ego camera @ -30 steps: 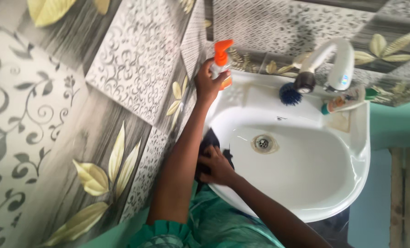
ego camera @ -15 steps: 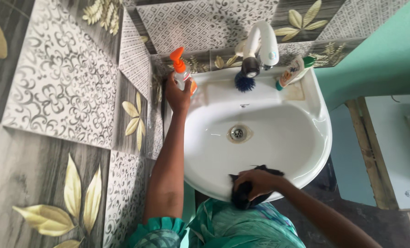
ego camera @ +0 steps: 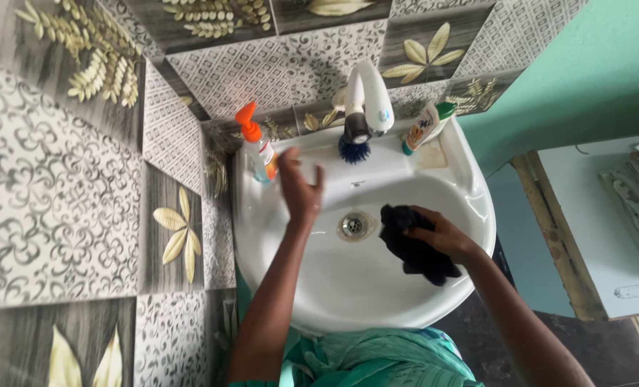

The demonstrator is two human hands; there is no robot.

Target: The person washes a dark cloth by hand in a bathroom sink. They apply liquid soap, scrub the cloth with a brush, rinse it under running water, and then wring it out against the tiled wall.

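My right hand [ego camera: 440,233] grips a dark cloth [ego camera: 412,247] inside the white sink basin [ego camera: 377,287], just right of the drain [ego camera: 353,225]. My left hand [ego camera: 301,188] hovers over the basin's back left, fingers spread and holding nothing. A spray bottle [ego camera: 256,147] with an orange trigger stands on the sink's back left corner, a little left of that hand.
A white tap [ego camera: 368,100] rises at the back of the sink with a blue brush [ego camera: 351,149] under it. A tube with a green cap [ego camera: 427,123] lies on the back right rim. Patterned wall tiles [ego camera: 83,193] lie left; a white board [ego camera: 606,229] stands right.
My left hand has let go of the spray bottle, which now stands on the rim. My right hand carried the cloth from the sink's front edge into the basin beside the drain.
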